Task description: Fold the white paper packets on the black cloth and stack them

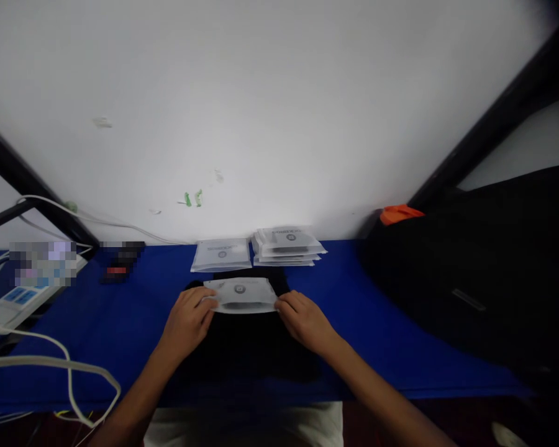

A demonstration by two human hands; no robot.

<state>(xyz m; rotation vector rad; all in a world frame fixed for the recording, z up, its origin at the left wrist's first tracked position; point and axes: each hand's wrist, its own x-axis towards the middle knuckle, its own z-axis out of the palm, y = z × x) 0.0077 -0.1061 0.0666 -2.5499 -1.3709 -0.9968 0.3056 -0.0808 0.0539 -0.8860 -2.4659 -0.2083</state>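
Note:
A frosted zip bag [248,294] with a round dark logo lies between my hands, over black cloth [251,354] on the blue table. Its left end is pinched by my left hand [192,315], and my right hand [305,320] grips the right end. Something dark shows through the bag's near side. Just behind it are another frosted bag [222,256], lying flat, and a stack of similar bags [289,243] to its right.
The blue tabletop [135,323] meets a white wall. On the left are a white power strip [41,295], loose white cables [69,366] and a dark blurred item [123,261]. A large black bag [466,279] fills the right side, with an orange piece [400,214] behind it.

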